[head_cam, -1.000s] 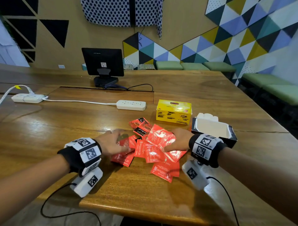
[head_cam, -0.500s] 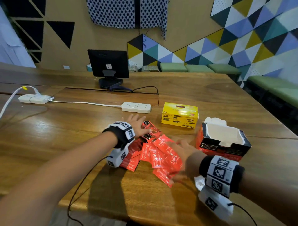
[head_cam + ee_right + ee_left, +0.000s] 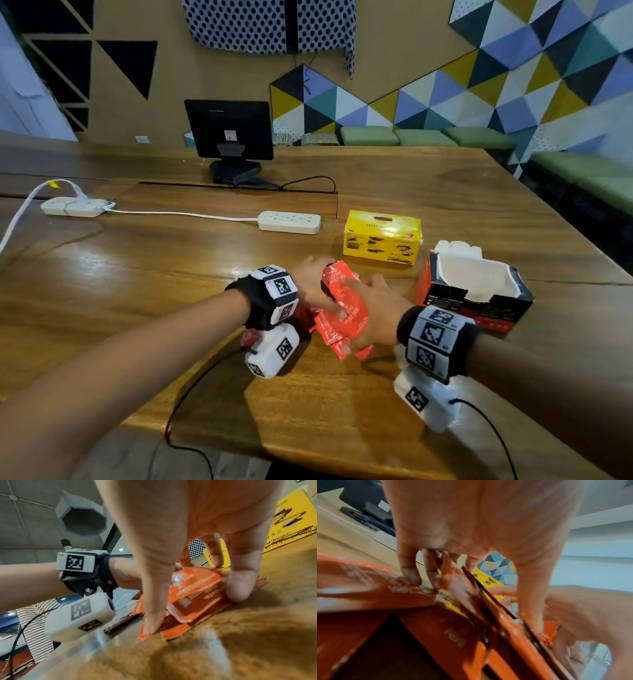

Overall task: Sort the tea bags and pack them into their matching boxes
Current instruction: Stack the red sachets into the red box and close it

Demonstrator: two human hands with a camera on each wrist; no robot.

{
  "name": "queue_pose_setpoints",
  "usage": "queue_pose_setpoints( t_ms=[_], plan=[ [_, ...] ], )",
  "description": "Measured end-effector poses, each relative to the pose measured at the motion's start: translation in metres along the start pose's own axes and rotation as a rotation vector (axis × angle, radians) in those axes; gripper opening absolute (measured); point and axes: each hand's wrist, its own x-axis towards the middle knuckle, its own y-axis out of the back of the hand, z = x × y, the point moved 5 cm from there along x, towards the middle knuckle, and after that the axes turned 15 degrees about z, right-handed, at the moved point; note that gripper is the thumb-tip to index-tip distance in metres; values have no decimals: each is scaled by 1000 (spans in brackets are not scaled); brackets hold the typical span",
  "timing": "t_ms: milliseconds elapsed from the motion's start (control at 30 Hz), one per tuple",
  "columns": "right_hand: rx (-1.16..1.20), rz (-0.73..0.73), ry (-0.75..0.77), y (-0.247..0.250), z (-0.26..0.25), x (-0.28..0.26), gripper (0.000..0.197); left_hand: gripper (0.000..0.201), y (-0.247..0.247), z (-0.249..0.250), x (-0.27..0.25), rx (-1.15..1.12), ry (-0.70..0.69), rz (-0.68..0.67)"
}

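Several red tea bags lie gathered in a stack on the wooden table, some standing on edge. My left hand grips the stack from the left, fingers behind it and thumb in front, as the left wrist view shows. My right hand closes on the same tea bags from the right, thumb and fingers straddling the pile. An open red and black box stands just right of my hands. A closed yellow box sits behind them.
A white power strip lies behind my left hand, joined by cable to a second one at the far left. A dark monitor stands at the back. The table's front edge runs close below my wrists.
The tea bags lay scattered under my spread hands. My left hand reached to the far ones and drew them in; both hands have now closed together, bunching them into one stack.
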Motion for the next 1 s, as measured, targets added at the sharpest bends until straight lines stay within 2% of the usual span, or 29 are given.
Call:
queue_pose_setpoints(
  t_ms=[133, 233, 333, 433, 533, 600, 833, 1000],
  plan=[
    [106, 48, -17, 5, 2, 2, 127, 105, 4, 0, -8, -63, -26, 72],
    [253, 87, -59, 8, 13, 10, 139, 108, 6, 1, -13, -128, -50, 90],
    [462, 40, -112, 9, 19, 15, 146, 110, 4, 9, -19, -176, -152, 135],
    [558, -2, -72, 15, 14, 13, 130, 109, -3, 18, -28, -183, -250, 150],
    [631, 33, -77, 19, 11, 13, 103, 109, -4, 19, -35, -213, -287, 199],
    [677, 64, -79, 20, 10, 13, 92, 113, -1, 17, -38, -259, -289, 227],
    [778, 123, -75, 21, 5, 15, 69, 108, 9, 21, -44, -317, -296, 297],
    [800, 161, -25, 31, 1, 15, 66, 114, 23, 14, -46, -293, -256, 286]
  ],
)
